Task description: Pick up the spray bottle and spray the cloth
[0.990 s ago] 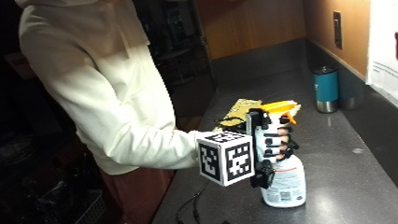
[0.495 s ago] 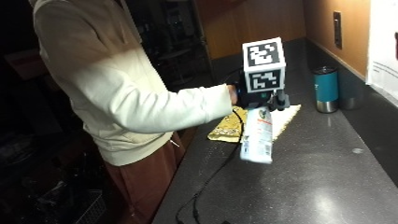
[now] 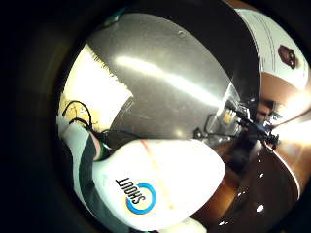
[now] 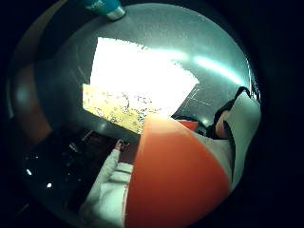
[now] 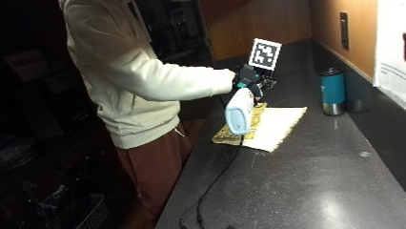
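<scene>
Dark speckled stone countertop (image 5: 304, 171), smooth and glossy under the light. Flat rectangular cream cloth (image 5: 274, 125) with a yellow patterned edge, lying near the counter's front. Tall teal metal tumbler (image 5: 331, 90) upright well behind it, by the wall. White plastic spray bottle (image 5: 239, 112) tilted in the air above the cloth's near end, orange top (image 4: 178, 175) close to the palm. Black-gloved right hand (image 5: 249, 82) with fingers curled round the bottle's neck.
</scene>
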Motion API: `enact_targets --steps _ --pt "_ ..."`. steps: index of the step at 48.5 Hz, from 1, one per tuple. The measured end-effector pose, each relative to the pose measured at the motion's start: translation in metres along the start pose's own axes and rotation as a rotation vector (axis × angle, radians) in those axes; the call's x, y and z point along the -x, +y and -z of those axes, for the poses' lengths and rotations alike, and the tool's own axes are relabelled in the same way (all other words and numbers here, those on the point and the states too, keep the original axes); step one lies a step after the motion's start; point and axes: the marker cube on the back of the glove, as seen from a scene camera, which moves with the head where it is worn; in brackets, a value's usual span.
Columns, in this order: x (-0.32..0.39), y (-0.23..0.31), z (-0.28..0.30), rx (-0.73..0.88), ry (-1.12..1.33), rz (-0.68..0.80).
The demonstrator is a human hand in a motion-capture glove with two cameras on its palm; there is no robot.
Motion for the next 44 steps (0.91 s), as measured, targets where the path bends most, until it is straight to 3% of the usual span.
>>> enact_targets --steps 8,14,20,29,44 --pt "0.025 0.001 -0.012 0.011 0.003 0.040" --pt "0.040 0.010 0.008 -0.074 -0.121 0.093" --pt "0.055 0.023 0.053 -0.251 -0.413 0.101" --pt "0.103 0.033 0.111 -0.496 -0.897 0.258" --pt "0.223 0.027 0.172 -0.639 -1.594 0.516"
